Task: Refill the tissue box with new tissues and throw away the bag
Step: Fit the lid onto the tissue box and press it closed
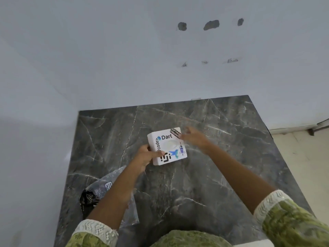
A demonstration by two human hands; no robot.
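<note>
A white square tissue box (167,146) covered with stickers sits near the middle of the dark marble table (222,157). My left hand (148,155) grips its near left edge, thumb lying on the top. My right hand (194,137) touches the box's far right corner, blurred, fingers spread. White tissue shows in the oval slot on top. A crumpled clear plastic bag (101,189) with a black printed end lies at the table's near left, partly under my left forearm.
The table stands against a pale grey wall (124,59) with several holes in it. Beige floor (302,166) shows to the right of the table. My green patterned sleeves fill the bottom of the view.
</note>
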